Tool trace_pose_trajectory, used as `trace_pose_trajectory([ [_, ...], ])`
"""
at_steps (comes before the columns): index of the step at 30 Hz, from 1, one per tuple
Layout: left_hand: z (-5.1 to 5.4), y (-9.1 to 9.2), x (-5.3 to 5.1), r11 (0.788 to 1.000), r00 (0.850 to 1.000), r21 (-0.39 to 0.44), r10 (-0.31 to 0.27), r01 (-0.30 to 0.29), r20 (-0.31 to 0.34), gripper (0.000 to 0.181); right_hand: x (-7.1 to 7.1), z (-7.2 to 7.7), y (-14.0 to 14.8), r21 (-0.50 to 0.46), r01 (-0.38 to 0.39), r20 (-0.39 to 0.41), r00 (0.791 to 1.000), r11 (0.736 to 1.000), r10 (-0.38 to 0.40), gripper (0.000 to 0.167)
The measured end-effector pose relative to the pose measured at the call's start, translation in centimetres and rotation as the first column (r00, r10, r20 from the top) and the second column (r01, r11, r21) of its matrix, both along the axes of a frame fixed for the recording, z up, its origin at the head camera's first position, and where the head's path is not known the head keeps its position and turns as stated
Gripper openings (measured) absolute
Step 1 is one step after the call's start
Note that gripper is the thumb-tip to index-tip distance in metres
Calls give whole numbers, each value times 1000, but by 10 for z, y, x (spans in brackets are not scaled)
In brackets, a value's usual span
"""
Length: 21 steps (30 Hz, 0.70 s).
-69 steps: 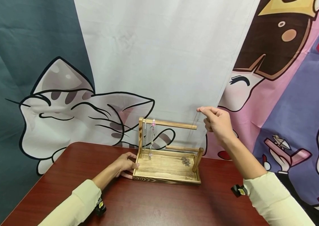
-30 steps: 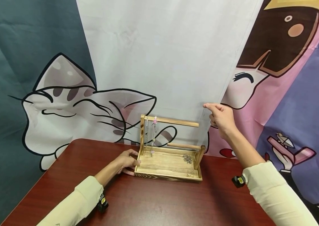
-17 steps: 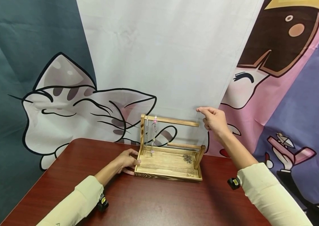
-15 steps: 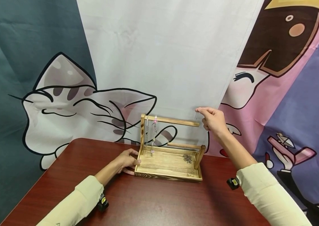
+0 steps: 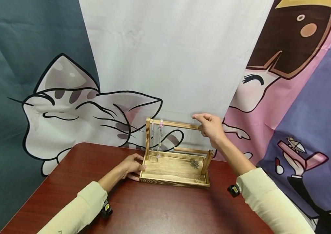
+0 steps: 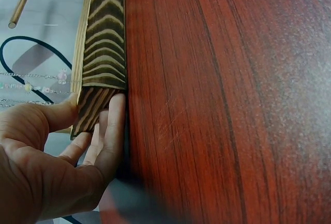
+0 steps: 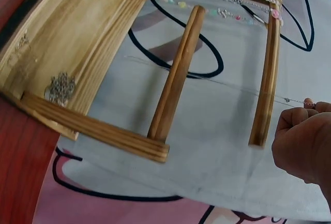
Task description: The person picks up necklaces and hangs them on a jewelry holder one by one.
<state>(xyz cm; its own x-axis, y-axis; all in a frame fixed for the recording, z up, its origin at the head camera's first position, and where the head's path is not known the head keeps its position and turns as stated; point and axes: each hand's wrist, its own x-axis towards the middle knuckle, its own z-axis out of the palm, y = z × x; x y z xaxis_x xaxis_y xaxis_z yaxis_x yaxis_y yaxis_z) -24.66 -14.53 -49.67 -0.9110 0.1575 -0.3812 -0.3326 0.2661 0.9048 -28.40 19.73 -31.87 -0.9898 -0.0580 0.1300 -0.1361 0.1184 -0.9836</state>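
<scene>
A thin necklace (image 7: pixel 287 100) dangles from my right hand (image 5: pixel 211 127), its fine chain pinched between thumb and forefinger. That hand is just above the free right end of the upper bar (image 5: pixel 180 124) of a wooden jewelry stand (image 5: pixel 172 184); in the right wrist view the chain crosses beside this bar. My left hand (image 5: pixel 131 166) grips the left end of the stand's tray, thumb over the rim and fingers against the outer wall, as the left wrist view (image 6: pixel 103 131) shows. Near the bar's left end hang a silver chain (image 5: pixel 152 138) and a necklace with a pink charm (image 5: pixel 160 124).
Inside the tray, a heap of silver chain (image 5: pixel 194 164) lies at the right, with small gold-coloured pieces (image 5: pixel 197 179) in the front right corner. A shorter, lower bar (image 5: pixel 191 150) joins the right post. The stand rests on a red-brown table (image 5: pixel 165 208) before a printed cloth (image 5: pixel 183 65).
My right hand first drifts slightly right and up, then comes left and a little down with the necklace, over the upper bar's end. My left hand keeps its grip on the tray.
</scene>
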Motion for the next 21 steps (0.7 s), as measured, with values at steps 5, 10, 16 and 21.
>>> trace_pose_trajectory([
  [5,0,0,0,1000,1000,1,-2,2,1,53,0,-4,-13,0,-21,8,1000,1000,21,32],
  [10,-1,0,0,1000,1000,1,-2,2,2,53,1,-8,-25,13,-44,13,999,999,44,38],
  [16,-1,0,0,1000,1000,1,-3,3,0,53,3,-12,-38,16,-67,18,998,998,67,38],
  [21,-1,0,0,1000,1000,2,-1,1,0,53,5,-15,-49,3,-70,29,997,998,70,34],
])
